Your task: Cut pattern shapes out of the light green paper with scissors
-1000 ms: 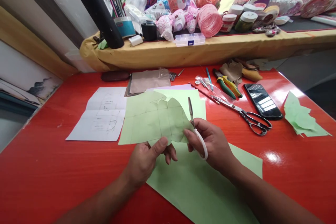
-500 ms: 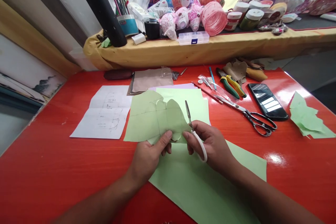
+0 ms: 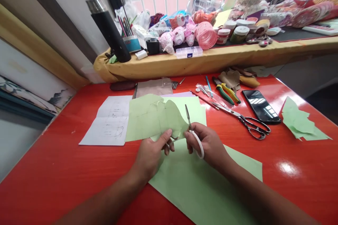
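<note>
My left hand (image 3: 153, 153) pinches the lower edge of a light green paper piece (image 3: 154, 117) with pencil lines and scalloped cuts along its top. My right hand (image 3: 207, 144) is closed round the white handle of small scissors (image 3: 191, 130); their blades point up and away beside the paper's right edge. Both hands hover over a large green sheet (image 3: 200, 182) lying on the red table (image 3: 52, 175).
A white sketched sheet (image 3: 112, 126) lies at left. Large black-handled scissors (image 3: 243, 121), pliers (image 3: 227, 93), a phone (image 3: 260, 105) and green paper scraps (image 3: 301, 121) lie at right. A cluttered yellow-covered ledge (image 3: 211, 56) with jars, a black flask (image 3: 111, 31) and a clear box runs behind the table.
The camera tilted up, showing more of the window. My hands and the paper drew slightly closer together, and my left fingers shifted their pinch along the paper's lower edge.
</note>
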### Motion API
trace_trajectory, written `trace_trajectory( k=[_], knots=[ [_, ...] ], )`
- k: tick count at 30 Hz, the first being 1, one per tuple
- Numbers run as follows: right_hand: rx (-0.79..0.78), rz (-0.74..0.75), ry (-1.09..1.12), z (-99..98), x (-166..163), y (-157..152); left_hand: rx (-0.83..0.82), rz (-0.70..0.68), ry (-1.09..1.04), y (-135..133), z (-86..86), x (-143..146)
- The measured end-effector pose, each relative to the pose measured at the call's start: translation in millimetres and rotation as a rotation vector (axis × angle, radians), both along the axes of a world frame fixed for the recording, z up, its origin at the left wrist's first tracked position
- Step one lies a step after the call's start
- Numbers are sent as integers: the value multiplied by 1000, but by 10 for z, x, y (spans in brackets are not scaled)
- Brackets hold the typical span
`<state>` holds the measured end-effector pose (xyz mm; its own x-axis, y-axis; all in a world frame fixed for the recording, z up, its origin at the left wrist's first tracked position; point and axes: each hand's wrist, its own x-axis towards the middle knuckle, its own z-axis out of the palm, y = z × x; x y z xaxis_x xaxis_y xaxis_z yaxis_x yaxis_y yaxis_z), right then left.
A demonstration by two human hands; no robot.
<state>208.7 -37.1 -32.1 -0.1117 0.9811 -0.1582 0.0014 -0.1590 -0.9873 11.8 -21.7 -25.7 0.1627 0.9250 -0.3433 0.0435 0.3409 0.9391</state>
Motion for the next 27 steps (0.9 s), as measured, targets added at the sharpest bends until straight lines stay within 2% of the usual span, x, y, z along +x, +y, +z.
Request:
trace_trajectory(
  k=[4,8,10,13,17,22,27],
  knots=[
    [34,-101,49,-9,43,43,-66,120,-89,175,73,111],
    [88,-201,90,43,120,81,22,264,-100,411,17,190],
    [101,-158,142,63,142,79,60,320,-100,494,-28,212],
    [83,23,201,51,116,47,88,367,-128,525,-68,234],
    [-1,225,136,-13,15,3,91,375,-167,463,-66,247],
    [-33,266,59,-106,-8,32,70,449,-199,415,-62,237],
    [-37,258,46,-151,49,60,65,434,-182,375,-68,235]
  ],
)
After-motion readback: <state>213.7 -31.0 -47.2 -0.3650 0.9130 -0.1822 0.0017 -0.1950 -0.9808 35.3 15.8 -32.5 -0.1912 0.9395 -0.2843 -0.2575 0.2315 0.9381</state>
